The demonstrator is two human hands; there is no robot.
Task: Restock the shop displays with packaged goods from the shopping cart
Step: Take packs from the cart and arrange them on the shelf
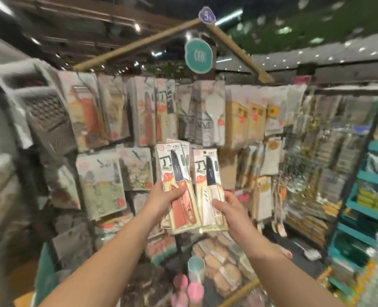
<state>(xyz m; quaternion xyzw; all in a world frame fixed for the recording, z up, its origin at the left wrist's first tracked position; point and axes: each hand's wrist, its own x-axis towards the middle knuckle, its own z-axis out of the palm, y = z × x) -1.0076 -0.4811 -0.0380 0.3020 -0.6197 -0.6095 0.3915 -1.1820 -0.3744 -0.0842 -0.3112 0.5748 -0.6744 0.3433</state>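
Observation:
My left hand (163,197) grips a small stack of carded knife packs, the front one an orange-handled knife pack (180,187) with a black blade cover. My right hand (230,209) pinches a white-handled knife pack (210,185) by its lower edge, just right of the stack. Both packs are held upright in front of the hanging display wall (152,111), at the height of its second row. The packs touch or nearly touch at their inner edges.
Rows of carded kitchen tools hang on pegs across the display, with graters (48,120) at left. A teal round sign (198,55) hangs above. Teal shelving (369,196) stands at right. Below are cups (196,269) and packaged goods on a low shelf.

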